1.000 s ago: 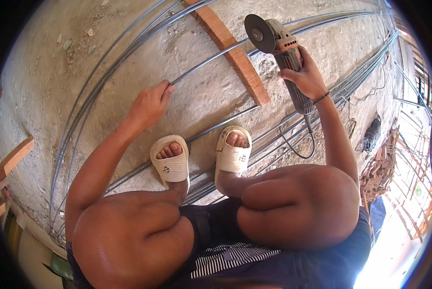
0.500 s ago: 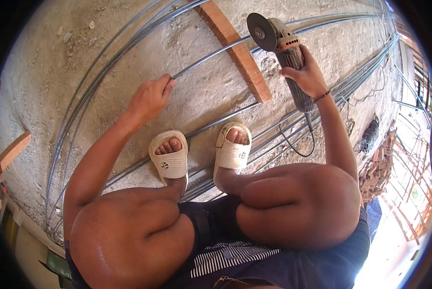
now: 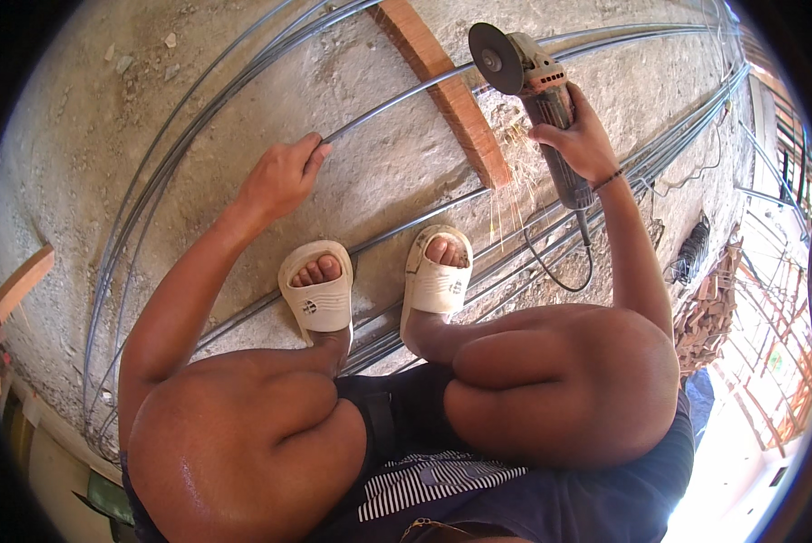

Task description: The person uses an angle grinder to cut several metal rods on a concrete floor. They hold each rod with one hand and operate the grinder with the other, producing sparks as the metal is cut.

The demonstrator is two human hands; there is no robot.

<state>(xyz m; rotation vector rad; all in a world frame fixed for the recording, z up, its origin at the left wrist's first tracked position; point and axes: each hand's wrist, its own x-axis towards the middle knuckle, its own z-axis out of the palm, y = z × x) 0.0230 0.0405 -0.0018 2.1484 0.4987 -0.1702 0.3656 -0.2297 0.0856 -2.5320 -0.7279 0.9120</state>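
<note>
My left hand [image 3: 284, 176] is closed around the near end of a thin steel bar [image 3: 390, 101]. That bar rests across a reddish wooden plank [image 3: 442, 86] on the ground and runs off to the upper right. In my right hand [image 3: 587, 143] is an angle grinder [image 3: 548, 110], gripped by its body, with the cord trailing from its lower end. Its dark disc [image 3: 496, 60] meets the bar just right of the plank; the exact contact is hidden behind the disc. Orange sparks [image 3: 507, 204] spray downward from the grinder past the plank's near end.
Bundles of long steel bars [image 3: 166, 167] curve over the rough ground on both sides, some passing beneath my sandals [image 3: 319, 294]. A dark coil [image 3: 693, 252] and a pile of broken wood pieces [image 3: 709, 317] lie at right. A wooden board [image 3: 19, 288] juts in at left.
Sparks now fly below the grinder, where none showed before. The grinder and my right hand have shifted very slightly right; my left hand keeps its grip on the bar.
</note>
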